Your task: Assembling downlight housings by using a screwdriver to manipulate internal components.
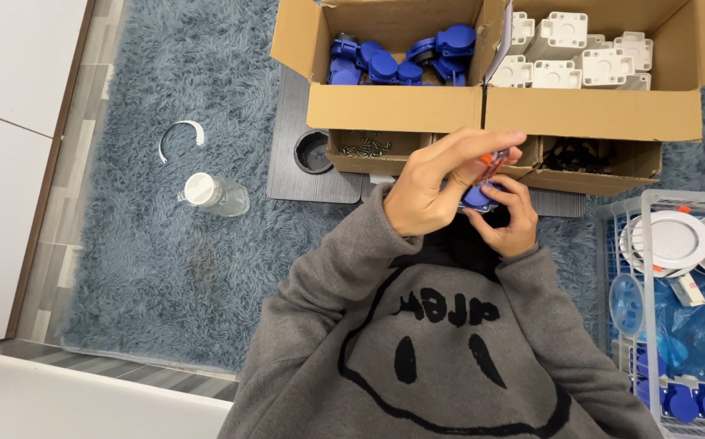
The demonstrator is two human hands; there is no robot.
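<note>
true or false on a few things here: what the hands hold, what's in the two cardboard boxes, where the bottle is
1. Both hands meet on a small blue part. True.
2. The left hand rests on the rug. False: it is raised, holding the part with the right hand.
3. The left cardboard box holds white parts. False: it holds blue ones; the white parts are in the other box.
4. A clear bottle lies on the blue rug. True.
5. The plastic basket holds round white discs. True.
</note>
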